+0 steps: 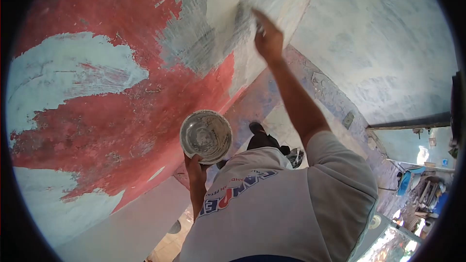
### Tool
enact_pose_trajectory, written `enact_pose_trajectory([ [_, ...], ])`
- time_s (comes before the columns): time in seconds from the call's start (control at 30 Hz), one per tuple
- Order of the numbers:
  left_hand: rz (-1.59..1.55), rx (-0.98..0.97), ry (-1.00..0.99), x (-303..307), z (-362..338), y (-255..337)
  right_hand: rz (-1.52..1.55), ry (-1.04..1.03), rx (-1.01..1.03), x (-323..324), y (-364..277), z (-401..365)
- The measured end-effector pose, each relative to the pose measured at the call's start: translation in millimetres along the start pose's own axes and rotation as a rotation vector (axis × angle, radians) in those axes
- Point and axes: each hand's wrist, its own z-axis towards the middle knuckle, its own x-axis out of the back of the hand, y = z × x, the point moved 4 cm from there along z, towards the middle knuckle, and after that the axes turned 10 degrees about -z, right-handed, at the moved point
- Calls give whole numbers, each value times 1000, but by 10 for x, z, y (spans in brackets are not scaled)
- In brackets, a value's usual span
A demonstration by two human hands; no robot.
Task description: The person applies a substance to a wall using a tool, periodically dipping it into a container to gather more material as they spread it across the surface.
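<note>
My left hand [195,166] grips the rim and side of a round grey bucket [206,137], whose inside is smeared with pale wet material. Raised at the wall, my right hand [268,40] is closed with one finger stretched forward; what it holds is blurred, and a dark smeared shape shows just beyond the fingertip. It is against a grey-white coated part of the wall [194,43]. Left of that, the wall shows red paint [160,87] with pale blue-white patches [77,63].
A second wall [374,43], pale and blotchy, meets the first at a corner on the right. Below are my dark shoe [256,127] and a dusty tiled floor [281,119]. At the lower right lies a heap of assorted items [427,194] near a blue object [404,183].
</note>
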Motion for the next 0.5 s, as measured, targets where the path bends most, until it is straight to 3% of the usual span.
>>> enact_pose_trajectory([
  [0.13, -24, -10, 16, 40, -12, -64, -66, 53, 242, 44, 352, 711],
  [0.17, -24, -19, 40, 69, -1, -91, -31, 60, 223, 48, 295, 668],
  [0.23, -26, -17, 20, 100, 18, -139, -49, 0, 194, -82, 297, 342],
  [0.4, -58, -2, 0, -31, -22, -188, 83, -256, -4, -636, 106, -1376],
  [0.5, 18, -3, 27, -108, -55, -142, 146, -532, -32, -585, 90, -1686],
])
